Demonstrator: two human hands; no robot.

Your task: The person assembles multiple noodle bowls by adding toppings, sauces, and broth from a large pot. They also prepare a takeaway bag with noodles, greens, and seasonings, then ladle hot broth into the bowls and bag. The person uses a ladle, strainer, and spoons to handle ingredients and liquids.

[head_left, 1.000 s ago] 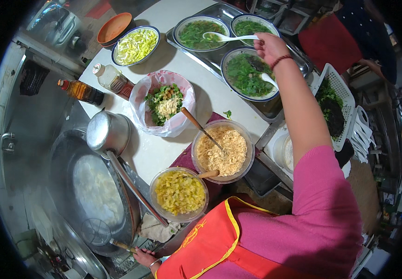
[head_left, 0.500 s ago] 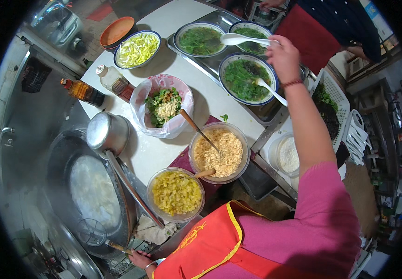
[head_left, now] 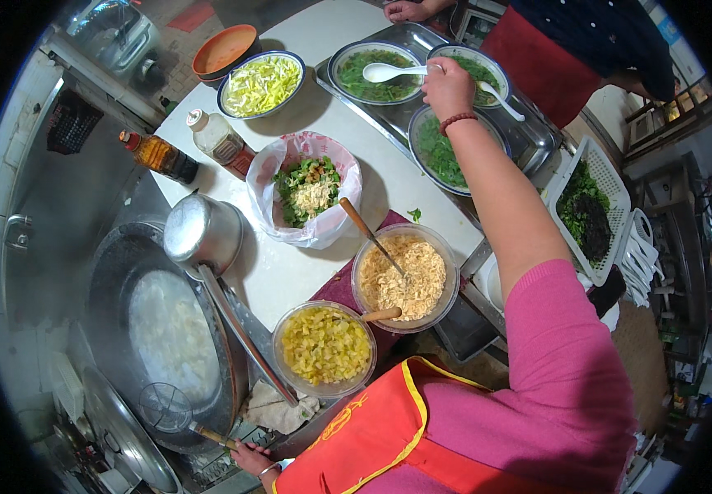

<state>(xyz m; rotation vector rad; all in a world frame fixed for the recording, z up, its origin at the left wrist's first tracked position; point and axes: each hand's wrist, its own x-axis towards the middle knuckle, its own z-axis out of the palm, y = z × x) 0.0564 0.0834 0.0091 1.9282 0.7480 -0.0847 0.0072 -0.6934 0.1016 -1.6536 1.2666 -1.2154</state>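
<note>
My right hand [head_left: 450, 89] pinches the handle of a white spoon [head_left: 379, 73], its scoop over the far-left bowl of green soup [head_left: 357, 85]. A second soup bowl [head_left: 463, 59] sits at the right of it, with another white spoon [head_left: 501, 100] leaning out over its rim. My forearm partly covers the nearer soup bowl [head_left: 436, 152]. At the lower left, my left hand [head_left: 250, 458] is closed on the wooden handle of a wire strainer [head_left: 166, 408], whose mesh head lies over the near side of a large steaming pot [head_left: 170, 337].
A metal tray [head_left: 537, 140] carries the soup bowls. Tubs of chopped yellow pickles [head_left: 327, 346] and pale shreds [head_left: 405, 284], a bag-lined bowl [head_left: 269, 210], a long-handled saucepan [head_left: 198, 235] and sauce bottles [head_left: 162, 158] stand nearby. A person in a red apron [head_left: 529, 58] stands beyond the tray.
My right hand has moved left with the spoon, toward the far-left bowl. The spoon in the right-hand bowl now shows; my arm covers where the near bowl's spoon was. My left hand keeps its grip.
</note>
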